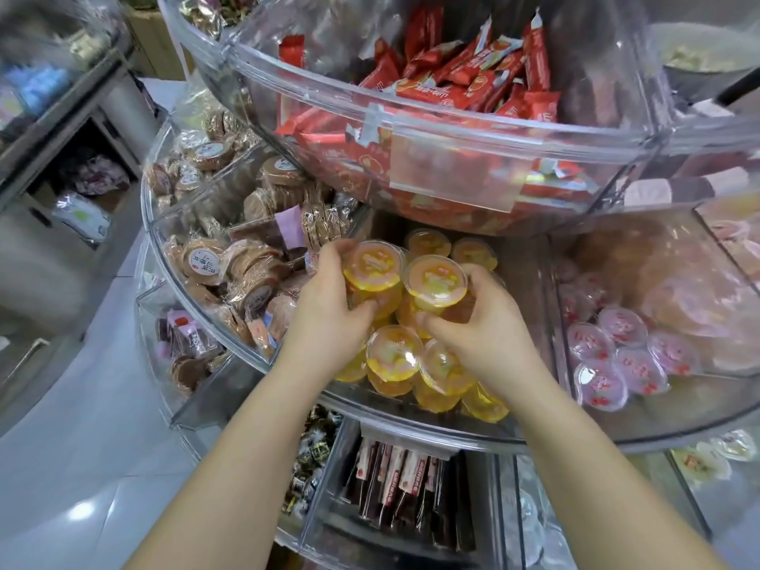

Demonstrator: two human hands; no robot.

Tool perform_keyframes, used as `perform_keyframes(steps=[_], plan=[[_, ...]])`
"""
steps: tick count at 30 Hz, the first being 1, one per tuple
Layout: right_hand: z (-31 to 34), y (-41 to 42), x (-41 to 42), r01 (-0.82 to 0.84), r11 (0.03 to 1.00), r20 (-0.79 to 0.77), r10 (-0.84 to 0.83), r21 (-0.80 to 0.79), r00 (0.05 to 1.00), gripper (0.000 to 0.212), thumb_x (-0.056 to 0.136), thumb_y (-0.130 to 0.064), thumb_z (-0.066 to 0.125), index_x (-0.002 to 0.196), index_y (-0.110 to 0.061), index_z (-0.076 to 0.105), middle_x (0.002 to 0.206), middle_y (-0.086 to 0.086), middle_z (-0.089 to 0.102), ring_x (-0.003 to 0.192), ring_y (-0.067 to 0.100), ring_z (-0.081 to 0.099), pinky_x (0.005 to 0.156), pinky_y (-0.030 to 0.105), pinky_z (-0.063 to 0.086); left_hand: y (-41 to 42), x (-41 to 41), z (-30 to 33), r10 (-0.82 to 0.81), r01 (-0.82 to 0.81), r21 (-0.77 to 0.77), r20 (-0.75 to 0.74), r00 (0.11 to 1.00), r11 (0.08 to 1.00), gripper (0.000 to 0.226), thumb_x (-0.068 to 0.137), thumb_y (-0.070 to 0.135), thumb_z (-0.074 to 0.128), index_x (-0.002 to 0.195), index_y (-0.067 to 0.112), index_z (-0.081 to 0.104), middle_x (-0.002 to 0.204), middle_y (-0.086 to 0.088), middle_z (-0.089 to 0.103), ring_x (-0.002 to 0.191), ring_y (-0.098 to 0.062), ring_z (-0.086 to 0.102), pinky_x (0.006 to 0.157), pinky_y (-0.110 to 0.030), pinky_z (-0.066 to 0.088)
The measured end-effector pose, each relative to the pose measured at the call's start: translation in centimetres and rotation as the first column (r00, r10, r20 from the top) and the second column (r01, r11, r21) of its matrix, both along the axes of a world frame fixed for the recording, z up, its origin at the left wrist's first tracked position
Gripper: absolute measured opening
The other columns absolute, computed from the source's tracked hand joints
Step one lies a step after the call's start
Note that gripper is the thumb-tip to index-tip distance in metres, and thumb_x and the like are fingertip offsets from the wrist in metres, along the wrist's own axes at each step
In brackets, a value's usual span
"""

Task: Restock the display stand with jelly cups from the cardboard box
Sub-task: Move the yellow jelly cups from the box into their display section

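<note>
Hands both loaded: left hand (pixel 329 298) grips one yellow jelly cup (pixel 373 265), right hand (pixel 481 318) another (pixel 435 281), side by side above middle-tier pile (pixel 415 364). Free space lies behind them; cardboard box not visible.

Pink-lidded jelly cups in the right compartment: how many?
5 pink-lidded clear plastic jelly cups, all in the clear compartment right of the yellow cups: three behind, two in front. Blurred ones further back may add more.

Yellow jelly cups (pixel 395 355) (clear lids, mostly face up) piled in the display stand (pixel 411 417)'s middle-tier compartment.
</note>
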State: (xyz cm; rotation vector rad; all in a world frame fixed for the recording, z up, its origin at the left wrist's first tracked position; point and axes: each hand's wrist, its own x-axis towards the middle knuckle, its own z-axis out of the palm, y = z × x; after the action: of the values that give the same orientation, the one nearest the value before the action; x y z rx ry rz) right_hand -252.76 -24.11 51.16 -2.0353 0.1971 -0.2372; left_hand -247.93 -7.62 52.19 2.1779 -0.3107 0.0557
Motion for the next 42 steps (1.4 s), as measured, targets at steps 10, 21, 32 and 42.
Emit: perform_keyframes(steps=[10,21,32,42], plan=[[0.7,0.5,-0.7,0.016,1.0,-0.008,-0.016,-0.018,1.0,0.049,0.068,-0.019,0.077,0.109,-0.031,0.053,0.097,-0.028,0.057,0.09,-0.024,0.05,0.072,-0.006,0.036,-0.2,-0.7,0.0,0.005,-0.005,0.012,0.053,0.999,1.0,0.071,0.074,0.017,0.073,0.136,0.02,0.037,0.127,0.007,0.053,0.108,-0.002,0.048,0.079,0.005,0.032],[4.4,7.5,-6.5,0.056,0.998,0.218,-0.054,-0.005,0.974,0.031,0.077,-0.026,0.07,0.101,-0.038,0.055,0.1,-0.021,0.058,0.099,-0.003,0.055,0.082,0.006,0.041,7.7,-6.9,0.7,0.088,-0.041,-0.339,0.125,0.988,0.94,0.037,0.082,0.017,0.063,0.106,0.043,0.055,0.107,0.009,0.059,0.101,-0.005,0.059,0.082,-0.015,0.048],[-15.7,24.6,-15.2,-0.451,0.863,-0.493,0.501,0.227,0.711,0.017,0.082,-0.016,0.066,0.096,-0.026,0.063,0.092,-0.006,0.065,0.082,0.008,0.06,0.075,0.018,0.048,25.2,-22.3,-20.1,0.419,-0.552,-0.263,-0.423,0.803,0.791,0.026,0.083,0.02,0.057,0.091,0.044,0.059,0.089,0.022,0.065,0.079,0.0,0.06,0.07,-0.007,0.045],[-50.0,23.6,-20.2,-0.772,0.635,-0.928,0.296,0.013,0.228,0.024,0.084,-0.008,0.058,0.108,-0.008,0.063,0.107,0.013,0.067,0.102,0.031,0.06,0.086,0.032,0.047,26.1,-31.6,-51.4,0.365,-0.47,0.112,-0.791,0.491,0.875,0.031,0.083,-0.002,0.056,0.113,0.007,0.055,0.095,-0.005,0.058,0.092,-0.02,0.059,0.079,-0.01,0.041]])
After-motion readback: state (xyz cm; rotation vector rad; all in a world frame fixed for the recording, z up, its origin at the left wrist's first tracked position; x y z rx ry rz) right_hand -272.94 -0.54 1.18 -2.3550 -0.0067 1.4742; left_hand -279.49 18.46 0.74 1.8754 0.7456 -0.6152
